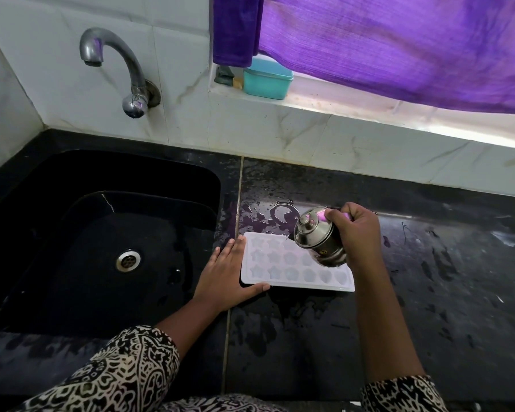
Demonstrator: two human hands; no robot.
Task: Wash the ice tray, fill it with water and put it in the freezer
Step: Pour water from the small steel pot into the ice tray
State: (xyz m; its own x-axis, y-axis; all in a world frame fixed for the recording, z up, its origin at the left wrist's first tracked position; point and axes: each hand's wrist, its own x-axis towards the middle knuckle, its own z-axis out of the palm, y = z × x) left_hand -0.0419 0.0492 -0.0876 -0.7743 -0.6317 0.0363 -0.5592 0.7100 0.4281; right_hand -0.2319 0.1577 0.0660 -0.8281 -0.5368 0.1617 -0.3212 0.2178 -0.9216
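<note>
Black stone counter [428, 278], wet in patches, runs beside one black sink [57, 185] under one wall tap [113, 63], which shows no water running. One white tray [283, 263] lies flat on the counter just right of the sink. Its moulds sit in three rows; six show in the near row, the far rows being partly hidden. One steel pot [318, 237] is tilted over the tray's far right part. The right hand [360, 233] has its fingers clamped round the pot. The left hand [226, 275] lies flat, fingers together and thumb spread, against the tray's left edge and near corner, steadying rather than gripping it.

Judgement: washing appears done and filling is in hand. The near and left moulds look to hold water, though this cannot be confirmed. Remaining: finishing the fill and the carry to the freezer, which is not in view. One teal box [268, 80] stands on the sill under one purple curtain [399, 46].
</note>
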